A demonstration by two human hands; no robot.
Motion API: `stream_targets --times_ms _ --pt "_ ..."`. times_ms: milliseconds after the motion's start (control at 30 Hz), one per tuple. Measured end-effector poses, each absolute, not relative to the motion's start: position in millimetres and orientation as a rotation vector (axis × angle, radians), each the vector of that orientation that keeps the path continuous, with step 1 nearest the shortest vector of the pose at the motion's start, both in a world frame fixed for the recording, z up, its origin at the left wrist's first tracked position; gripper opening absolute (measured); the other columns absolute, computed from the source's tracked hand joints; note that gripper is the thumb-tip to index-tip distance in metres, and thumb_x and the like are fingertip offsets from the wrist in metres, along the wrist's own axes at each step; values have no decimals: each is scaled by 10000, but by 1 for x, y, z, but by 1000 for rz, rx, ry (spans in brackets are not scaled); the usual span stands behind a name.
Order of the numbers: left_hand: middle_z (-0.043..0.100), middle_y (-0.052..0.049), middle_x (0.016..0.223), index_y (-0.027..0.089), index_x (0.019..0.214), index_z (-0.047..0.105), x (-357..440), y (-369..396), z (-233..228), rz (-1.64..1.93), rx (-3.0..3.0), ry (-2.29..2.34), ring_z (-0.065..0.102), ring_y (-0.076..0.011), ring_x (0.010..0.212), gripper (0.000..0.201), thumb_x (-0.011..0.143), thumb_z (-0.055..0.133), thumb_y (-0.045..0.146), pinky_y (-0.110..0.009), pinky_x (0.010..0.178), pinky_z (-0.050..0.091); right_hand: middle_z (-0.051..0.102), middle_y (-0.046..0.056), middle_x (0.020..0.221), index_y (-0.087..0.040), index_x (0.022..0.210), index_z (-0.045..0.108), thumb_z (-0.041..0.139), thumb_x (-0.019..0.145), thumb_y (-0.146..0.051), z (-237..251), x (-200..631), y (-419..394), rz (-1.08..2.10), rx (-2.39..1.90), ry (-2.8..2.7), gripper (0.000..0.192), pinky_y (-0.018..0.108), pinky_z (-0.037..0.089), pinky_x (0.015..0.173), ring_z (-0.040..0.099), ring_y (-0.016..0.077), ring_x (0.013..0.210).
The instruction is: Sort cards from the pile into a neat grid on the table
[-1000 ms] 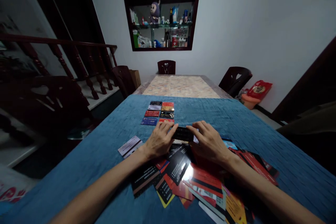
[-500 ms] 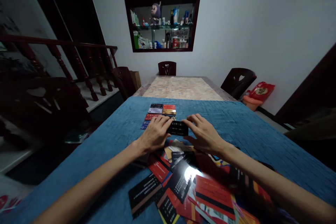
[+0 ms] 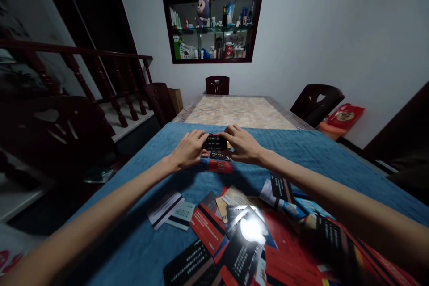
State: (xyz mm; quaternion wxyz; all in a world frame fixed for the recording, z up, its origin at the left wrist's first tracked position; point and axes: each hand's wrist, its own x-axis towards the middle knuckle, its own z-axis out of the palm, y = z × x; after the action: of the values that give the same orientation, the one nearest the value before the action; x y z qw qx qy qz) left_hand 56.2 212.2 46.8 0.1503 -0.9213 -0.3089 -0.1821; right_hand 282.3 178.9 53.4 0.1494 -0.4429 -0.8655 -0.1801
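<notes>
My left hand (image 3: 188,148) and my right hand (image 3: 241,144) are stretched far forward over the blue cloth (image 3: 140,187). Together they pinch a black card (image 3: 214,142) by its two short ends. The card hangs just above a neat grid of laid-out cards (image 3: 219,165), which my hands partly hide. A loose heap of red, black and yellow cards (image 3: 248,232) lies close to me, under my right forearm. Two pale cards (image 3: 170,212) lie apart at the heap's left.
The blue cloth covers the near half of a long table; a patterned tabletop (image 3: 234,111) shows beyond. Dark chairs stand at the far end (image 3: 217,85), right (image 3: 317,103) and left (image 3: 161,100). A stair railing (image 3: 83,76) runs along the left.
Both hands have carried the black card forward, away from the heap and over the laid-out grid. The view has shifted so the heap now sits lower in the frame.
</notes>
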Motion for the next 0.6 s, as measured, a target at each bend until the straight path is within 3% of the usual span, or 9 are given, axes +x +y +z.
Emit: stream_targets --times_ms 333,600 --pt "562 -160 1238 112 1234 525 51 270 46 -443 -2634 -962 540 -301 1123 458 793 642 158 -429 936 473 556 135 1117 -124 1173 602 663 804 -320 51 271 237 -487 -1330 -2474 422 356 413 828 475 256 998" --pt "573 -113 1200 154 1174 565 52 308 44 -368 -2702 -1057 561 -260 1099 376 802 603 193 -361 935 483 567 153 1195 -132 1232 602 681 817 -332 43 263 275 -333 -1488 -2463 467 365 412 882 492 293 1096"
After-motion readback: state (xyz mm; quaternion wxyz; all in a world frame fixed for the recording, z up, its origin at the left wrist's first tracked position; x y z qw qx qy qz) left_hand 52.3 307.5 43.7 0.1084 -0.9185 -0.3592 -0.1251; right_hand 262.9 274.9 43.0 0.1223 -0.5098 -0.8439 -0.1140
